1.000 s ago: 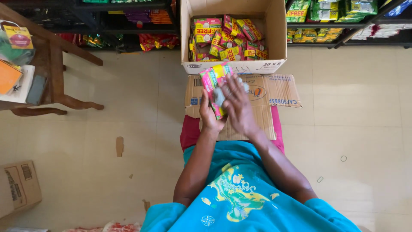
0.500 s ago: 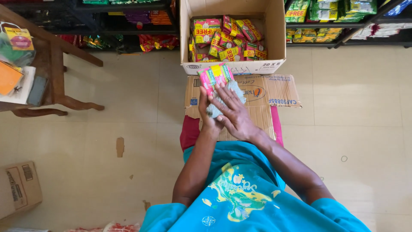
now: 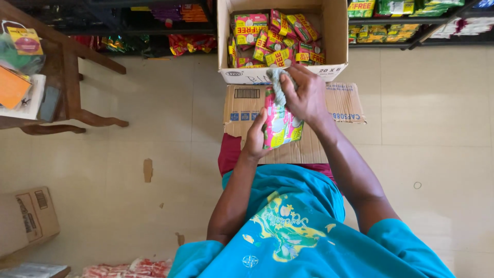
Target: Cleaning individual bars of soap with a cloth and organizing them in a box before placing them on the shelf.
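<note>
The left hand (image 3: 256, 138) grips a pink packet (image 3: 280, 123) from below, above the flattened cardboard (image 3: 309, 146). The right hand (image 3: 304, 95) presses a grey cloth (image 3: 278, 85) onto its top, near the open box (image 3: 229, 46).

Single head-worn view, looking straight down

Camera sits close above the person's chest; hands mid-frame, open cardboard box (image 3: 282, 77) at top centre, shelves along the upper edge.
</note>
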